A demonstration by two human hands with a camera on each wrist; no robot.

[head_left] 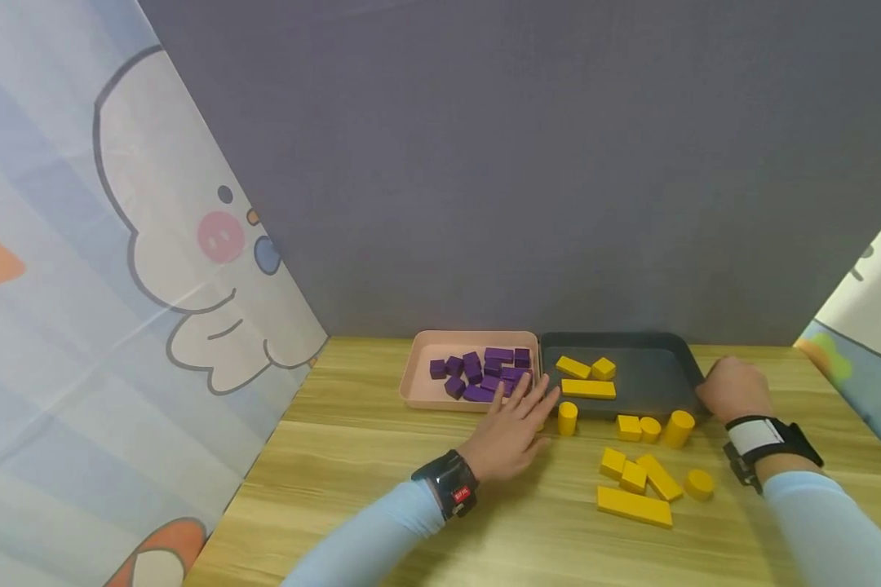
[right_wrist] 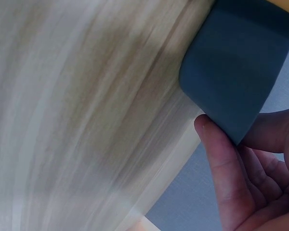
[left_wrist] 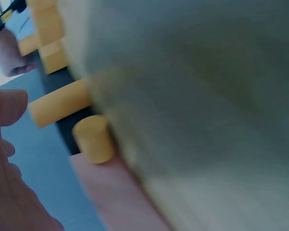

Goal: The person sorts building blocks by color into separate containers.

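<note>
My right hand (head_left: 737, 390) pinches the right end of a dark grey tray (head_left: 653, 375) between thumb and fingers, seen close in the right wrist view. A few yellow blocks (head_left: 588, 389) lie in the left part of that tray. My left hand (head_left: 506, 432) is spread, its fingertips over the front right corner of a pink tray (head_left: 440, 405); whether they touch it I cannot tell. Purple blocks (head_left: 473, 367) fill much of the pink tray. Beside the left hand stand a yellow cylinder (head_left: 568, 418) and a shorter cylinder (left_wrist: 94, 139), the latter mostly hidden in the head view.
In front of the dark tray, several yellow pieces lie on the wooden table (head_left: 352, 456), among them a long flat block (head_left: 635, 507), a disc (head_left: 700, 484) and a thick cylinder (head_left: 679, 429). A grey wall (head_left: 521, 163) rises behind both trays. A printed curtain (head_left: 117, 367) hangs at the left.
</note>
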